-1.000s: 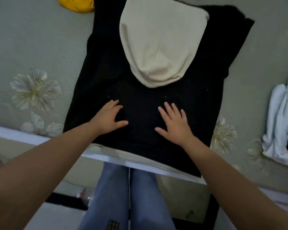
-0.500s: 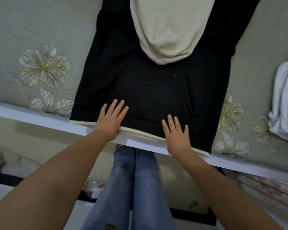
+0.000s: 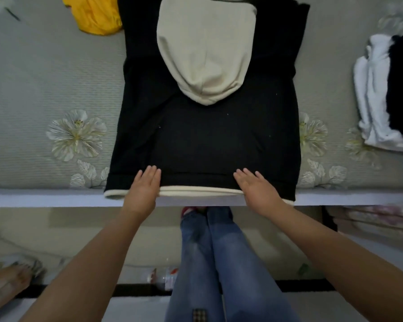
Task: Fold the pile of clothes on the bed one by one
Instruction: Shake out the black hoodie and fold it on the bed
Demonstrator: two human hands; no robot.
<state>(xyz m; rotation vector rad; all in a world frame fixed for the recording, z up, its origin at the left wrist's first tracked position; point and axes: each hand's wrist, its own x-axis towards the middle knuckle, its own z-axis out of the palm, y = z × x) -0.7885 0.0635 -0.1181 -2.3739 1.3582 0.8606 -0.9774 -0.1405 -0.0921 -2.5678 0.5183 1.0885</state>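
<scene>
Black hoodie [image 3: 207, 140] w/ cream hood, flat; left hand [image 3: 142, 190], right hand [image 3: 257, 190] grip spread.

Grey-green flowered bedspread [image 3: 44, 89] on a white-edged bed [image 3: 33, 197]; dim floor [image 3: 56, 240] below

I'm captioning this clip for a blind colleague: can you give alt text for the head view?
Both hands, left hand and right hand, lie flat on the near hem of a black hoodie spread on a floral bedspread, its cream hood folded down. A yellow garment and a white-and-black pile lie aside.
</scene>
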